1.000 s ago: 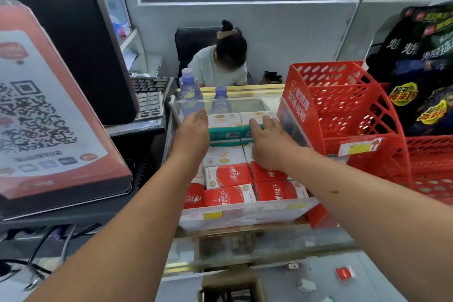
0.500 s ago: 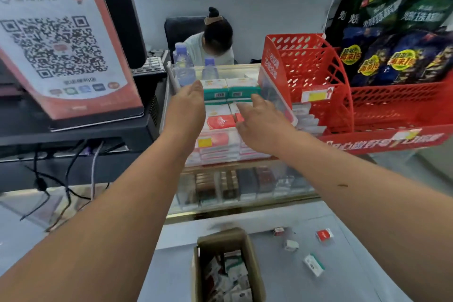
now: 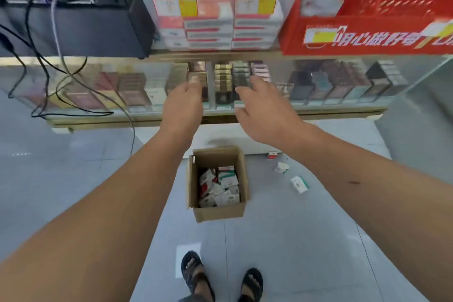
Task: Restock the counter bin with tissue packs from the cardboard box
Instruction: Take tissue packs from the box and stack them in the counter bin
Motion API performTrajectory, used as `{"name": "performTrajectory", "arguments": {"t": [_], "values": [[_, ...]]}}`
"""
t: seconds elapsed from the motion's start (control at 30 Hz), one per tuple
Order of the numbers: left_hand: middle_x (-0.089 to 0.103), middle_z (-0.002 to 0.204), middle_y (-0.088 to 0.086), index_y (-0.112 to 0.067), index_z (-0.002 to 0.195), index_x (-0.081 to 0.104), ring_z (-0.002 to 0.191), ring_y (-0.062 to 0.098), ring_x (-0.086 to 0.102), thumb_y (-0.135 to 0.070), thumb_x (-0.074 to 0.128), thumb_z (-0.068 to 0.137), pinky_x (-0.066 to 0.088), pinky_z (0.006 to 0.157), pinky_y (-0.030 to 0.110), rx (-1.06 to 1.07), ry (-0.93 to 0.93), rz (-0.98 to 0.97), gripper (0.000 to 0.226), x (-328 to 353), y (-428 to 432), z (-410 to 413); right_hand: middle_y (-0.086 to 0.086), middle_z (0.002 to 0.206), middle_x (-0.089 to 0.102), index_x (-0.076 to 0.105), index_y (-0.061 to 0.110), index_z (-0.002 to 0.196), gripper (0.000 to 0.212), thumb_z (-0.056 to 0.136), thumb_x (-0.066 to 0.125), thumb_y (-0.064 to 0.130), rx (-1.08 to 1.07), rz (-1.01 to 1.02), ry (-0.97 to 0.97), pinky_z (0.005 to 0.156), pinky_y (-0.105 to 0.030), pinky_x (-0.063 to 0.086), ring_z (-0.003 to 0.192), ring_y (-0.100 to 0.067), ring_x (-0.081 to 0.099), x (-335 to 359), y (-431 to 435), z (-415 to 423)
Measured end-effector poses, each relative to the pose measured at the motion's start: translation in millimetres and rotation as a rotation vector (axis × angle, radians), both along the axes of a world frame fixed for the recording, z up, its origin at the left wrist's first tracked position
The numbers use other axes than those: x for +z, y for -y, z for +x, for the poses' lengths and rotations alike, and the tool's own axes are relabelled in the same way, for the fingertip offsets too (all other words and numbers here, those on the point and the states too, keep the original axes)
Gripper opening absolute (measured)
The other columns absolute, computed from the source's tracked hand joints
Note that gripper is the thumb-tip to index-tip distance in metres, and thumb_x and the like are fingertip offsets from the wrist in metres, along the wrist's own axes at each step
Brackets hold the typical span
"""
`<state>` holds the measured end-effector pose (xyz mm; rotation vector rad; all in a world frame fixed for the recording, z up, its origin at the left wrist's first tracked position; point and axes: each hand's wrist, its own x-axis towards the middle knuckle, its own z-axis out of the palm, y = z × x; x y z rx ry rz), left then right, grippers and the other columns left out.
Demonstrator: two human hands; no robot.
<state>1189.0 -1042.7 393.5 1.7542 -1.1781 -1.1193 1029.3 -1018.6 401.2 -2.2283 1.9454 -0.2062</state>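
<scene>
The clear counter bin [image 3: 144, 5] stands on the counter top, stacked with red, white and green tissue packs [image 3: 208, 24]. On the grey floor below sits an open cardboard box [image 3: 220, 213] holding several loose packs [image 3: 220, 186]. My left hand [image 3: 182, 103] and my right hand [image 3: 264, 110] hang in the air in front of the glass display case, below the bin and well above the box. Both hands are empty with relaxed fingers.
A red mesh rack [image 3: 367, 32] stands right of the bin. A black machine [image 3: 73, 19] with dangling cables [image 3: 49, 73] sits left. Three loose packs [image 3: 299, 184] lie on the floor right of the box. My sandalled feet [image 3: 220, 279] are at the bottom.
Both hands have drawn back from the packs in the bin and dropped lower. My view has tilted down from the counter to the box on the floor.
</scene>
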Motion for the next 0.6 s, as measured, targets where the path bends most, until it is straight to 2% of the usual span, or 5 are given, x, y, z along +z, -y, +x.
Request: {"name": "performTrajectory", "arguments": {"t": [0.23, 0.3, 0.47, 0.53, 0.6], "values": [[0.06, 0.121, 0.009, -0.015, 0.106, 0.061, 0.116, 0.03, 0.06, -0.051, 0.033, 0.103, 0.044, 0.103, 0.049, -0.04, 0.072, 0.232, 0.046, -125, 3, 25, -0.014, 0.138, 0.04, 0.05, 0.012, 0.132, 0.038, 0.1, 0.042, 0.03, -0.053, 0.221, -0.08, 0.086, -0.042, 0.046, 0.118, -0.037, 0.047, -120, -5, 2], [0.063, 0.114, 0.012, -0.014, 0.091, 0.056, 0.11, 0.031, 0.061, -0.045, 0.032, 0.105, 0.046, 0.097, 0.047, -0.061, 0.099, 0.274, 0.041, -166, 5, 28, -0.015, 0.133, 0.041, 0.051, 0.01, 0.126, 0.034, 0.099, 0.041, 0.029, -0.066, 0.262, -0.098, 0.079, -0.039, 0.043, 0.113, -0.037, 0.048, -162, -3, 3], [0.063, 0.112, 0.023, -0.013, 0.091, 0.051, 0.092, 0.034, 0.056, -0.04, 0.029, 0.107, 0.045, 0.083, 0.044, -0.154, 0.175, 0.384, 0.038, -269, 4, 27, -0.011, 0.109, 0.041, 0.048, 0.01, 0.101, 0.016, 0.098, 0.042, 0.025, -0.054, 0.42, -0.08, 0.072, -0.036, 0.038, 0.097, -0.033, 0.049, -269, 4, 2], [0.063, 0.123, 0.025, -0.014, 0.098, 0.049, 0.095, 0.033, 0.056, -0.039, 0.032, 0.108, 0.044, 0.075, 0.036, -0.149, 0.154, 0.43, 0.032, -309, 4, 23, -0.012, 0.119, 0.044, 0.053, 0.008, 0.112, 0.025, 0.098, 0.044, 0.026, -0.027, 0.477, -0.041, 0.081, -0.04, 0.046, 0.107, -0.033, 0.05, -314, 9, -1], [0.065, 0.113, 0.021, -0.015, 0.092, 0.052, 0.097, 0.034, 0.059, -0.039, 0.034, 0.107, 0.046, 0.077, 0.036, -0.117, 0.147, 0.463, 0.034, -344, 9, 17, -0.016, 0.131, 0.044, 0.054, 0.008, 0.115, 0.027, 0.097, 0.045, 0.025, 0.008, 0.512, -0.029, 0.085, -0.043, 0.048, 0.11, -0.035, 0.05, -357, 16, -5]]}}
